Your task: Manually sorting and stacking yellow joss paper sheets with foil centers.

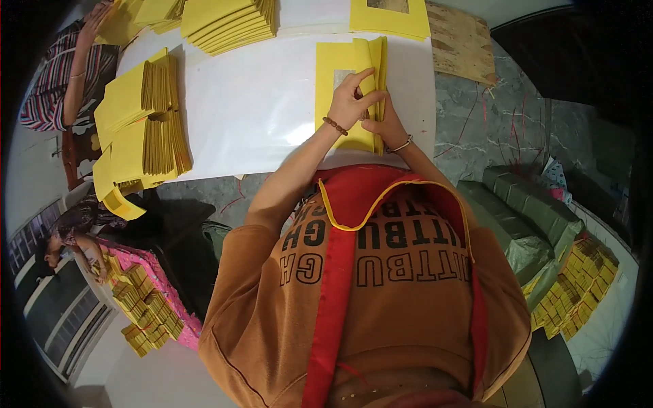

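A yellow paper sheet [326,64] with a greyish rectangle on it lies near the right end of the white table, its right side folded up into a raised flap [371,54]. My left hand [350,100], with a brown beaded bracelet at the wrist, reaches over the sheet, fingers curled round the flap. At the flap's lower part is my right hand [388,126], with a bangle; it grips the folded edge, thumb toward my left hand. Some of its fingers are hidden behind the paper. Whether the flap is one layer or several I cannot tell.
Stacks of folded yellow paper [146,146] stand along the white table's [238,109] left edge, another stack [231,24] at the back. Flat yellow sheets [391,20] lie at the far right. Two other people work at the left. Green wrapped bales [517,211] sit right.
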Motion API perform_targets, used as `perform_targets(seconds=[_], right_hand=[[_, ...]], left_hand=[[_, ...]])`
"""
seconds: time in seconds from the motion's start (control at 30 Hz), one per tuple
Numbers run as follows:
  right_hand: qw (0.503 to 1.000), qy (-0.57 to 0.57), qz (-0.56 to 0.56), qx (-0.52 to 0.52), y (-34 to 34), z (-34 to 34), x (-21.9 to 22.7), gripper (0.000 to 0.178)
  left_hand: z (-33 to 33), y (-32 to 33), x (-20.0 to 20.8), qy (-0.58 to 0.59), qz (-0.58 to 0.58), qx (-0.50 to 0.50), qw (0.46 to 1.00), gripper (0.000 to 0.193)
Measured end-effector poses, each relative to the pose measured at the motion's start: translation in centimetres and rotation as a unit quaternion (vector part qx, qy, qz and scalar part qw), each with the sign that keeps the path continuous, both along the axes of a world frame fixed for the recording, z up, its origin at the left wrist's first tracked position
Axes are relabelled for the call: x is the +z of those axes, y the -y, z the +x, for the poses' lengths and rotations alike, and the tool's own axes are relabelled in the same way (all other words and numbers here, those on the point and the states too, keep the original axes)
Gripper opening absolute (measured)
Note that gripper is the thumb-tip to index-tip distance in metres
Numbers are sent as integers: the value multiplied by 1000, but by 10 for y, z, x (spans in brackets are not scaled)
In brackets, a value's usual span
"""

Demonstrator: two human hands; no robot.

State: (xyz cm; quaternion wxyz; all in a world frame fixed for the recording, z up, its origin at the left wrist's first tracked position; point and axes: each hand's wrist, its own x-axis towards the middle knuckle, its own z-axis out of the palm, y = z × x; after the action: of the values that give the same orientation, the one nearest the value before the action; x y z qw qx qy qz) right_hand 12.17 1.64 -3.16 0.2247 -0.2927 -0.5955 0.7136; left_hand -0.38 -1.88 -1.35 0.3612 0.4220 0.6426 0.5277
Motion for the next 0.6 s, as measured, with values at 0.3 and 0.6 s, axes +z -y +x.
perform_targets(seconds=[0.3,0.6], right_hand=[[994,-101,-48,1,0,-8,19,97],[1000,-7,7,19,2,-3,6,94]], left_hand=[[0,2,-8,43,86,39,995,36],[5,0,7,-91,17,19,996,38]])
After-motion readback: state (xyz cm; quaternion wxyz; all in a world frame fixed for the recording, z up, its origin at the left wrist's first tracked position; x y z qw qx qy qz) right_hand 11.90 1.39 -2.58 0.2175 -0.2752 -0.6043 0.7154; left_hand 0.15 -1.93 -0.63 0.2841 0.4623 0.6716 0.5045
